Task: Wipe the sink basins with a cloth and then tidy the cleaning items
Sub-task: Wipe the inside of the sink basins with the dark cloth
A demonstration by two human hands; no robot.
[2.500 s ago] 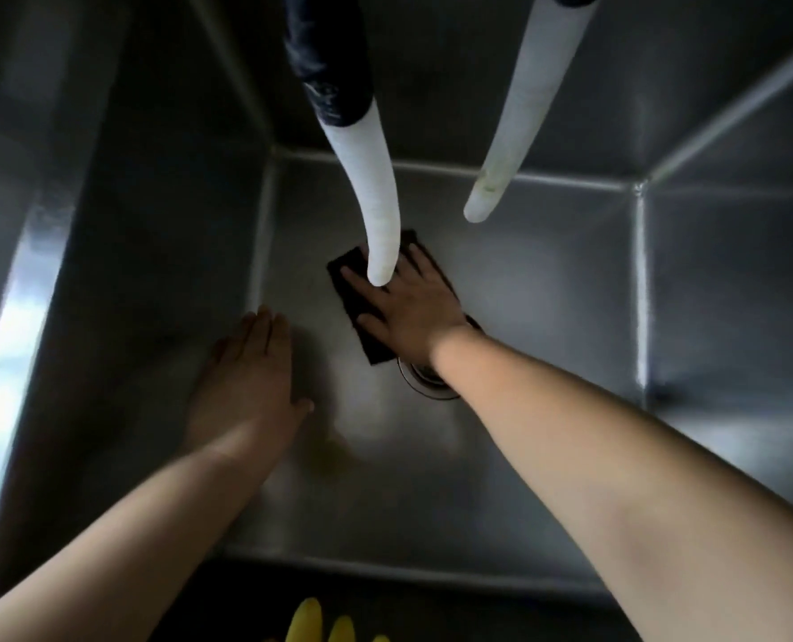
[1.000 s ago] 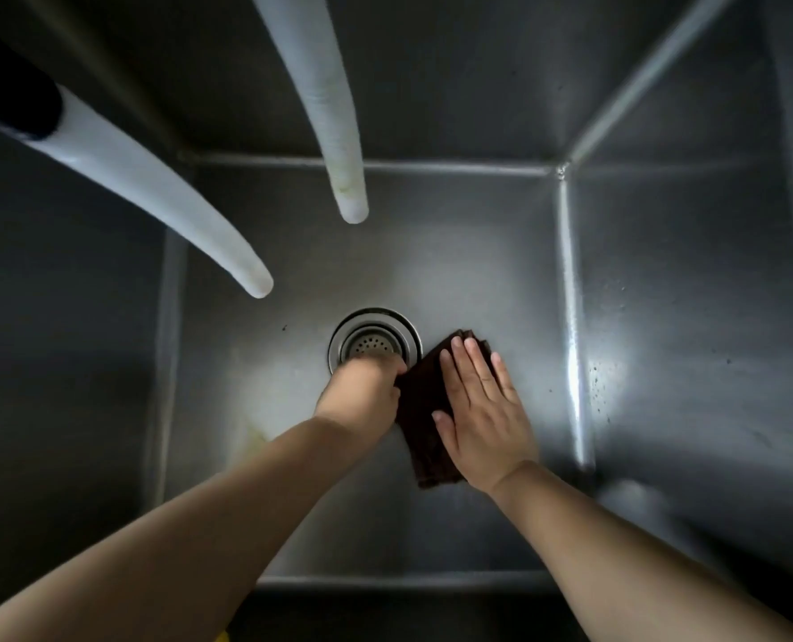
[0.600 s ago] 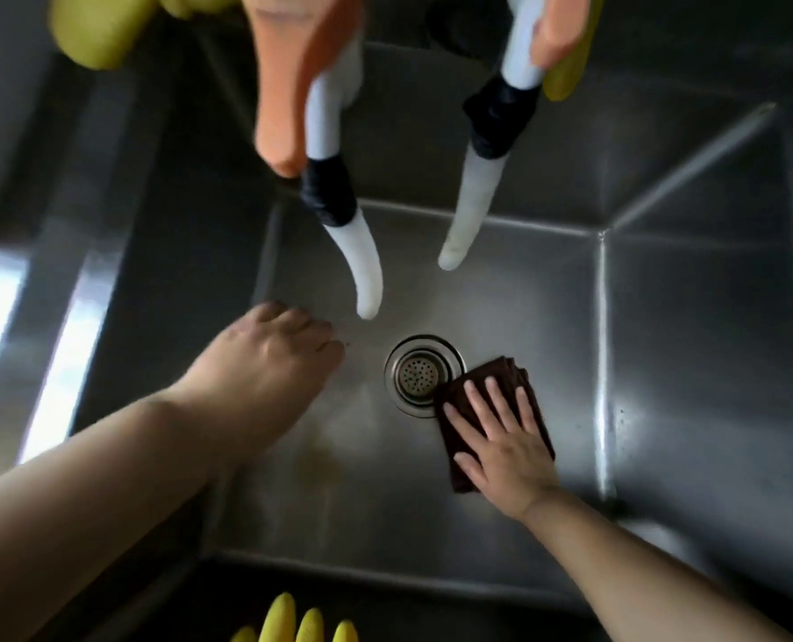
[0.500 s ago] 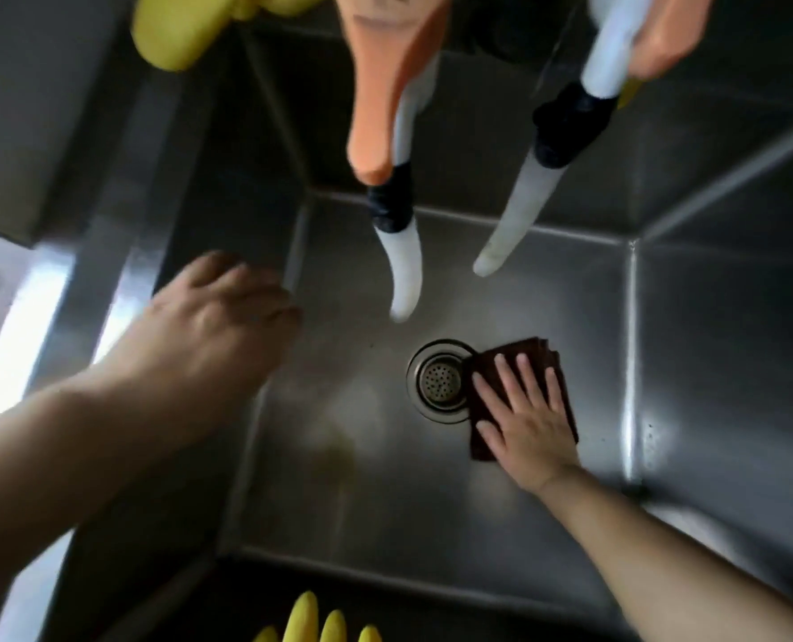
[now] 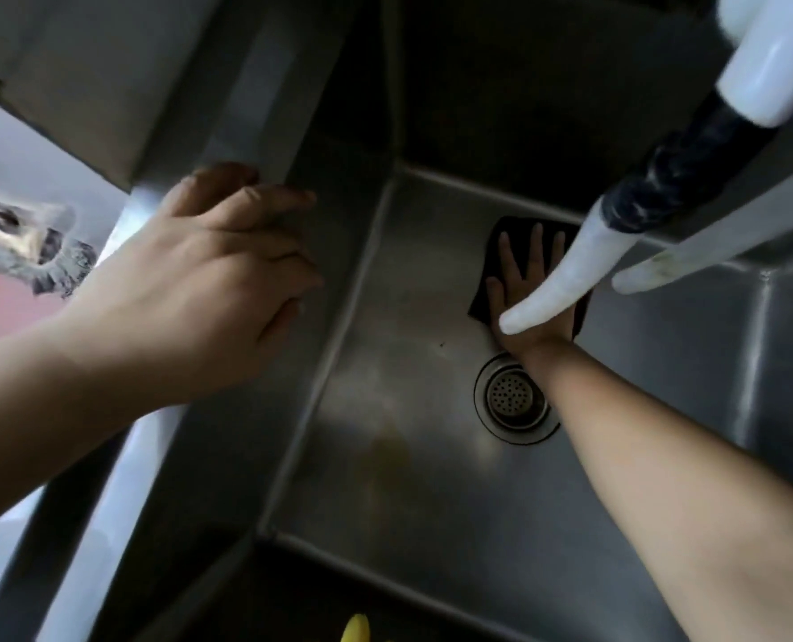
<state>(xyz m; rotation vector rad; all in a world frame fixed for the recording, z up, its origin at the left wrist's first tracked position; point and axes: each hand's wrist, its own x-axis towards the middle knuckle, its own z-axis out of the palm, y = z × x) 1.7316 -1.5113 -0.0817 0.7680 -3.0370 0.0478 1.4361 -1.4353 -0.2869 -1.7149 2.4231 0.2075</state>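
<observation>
I look down into a deep stainless steel sink basin (image 5: 385,479) with a round drain strainer (image 5: 511,399) in its floor. A dark folded cloth (image 5: 487,289) lies flat on the floor beyond the drain, near the back wall. My right hand (image 5: 526,289) presses on it with straight, spread fingers. A white hose tip hides part of that hand. My left hand (image 5: 209,280) is up at the basin's left rim (image 5: 246,145), fingers loosely bent over the edge, holding nothing.
Two white tap hoses (image 5: 557,280) with black collars hang in from the upper right, above the cloth. A yellowish stain (image 5: 390,451) marks the floor left of the drain. A yellow glove tip (image 5: 355,630) shows at the bottom edge. A steel counter lies left of the basin.
My right hand has slid the cloth from beside the drain to the far side of the floor. My left hand has lifted out of the basin to the left rim.
</observation>
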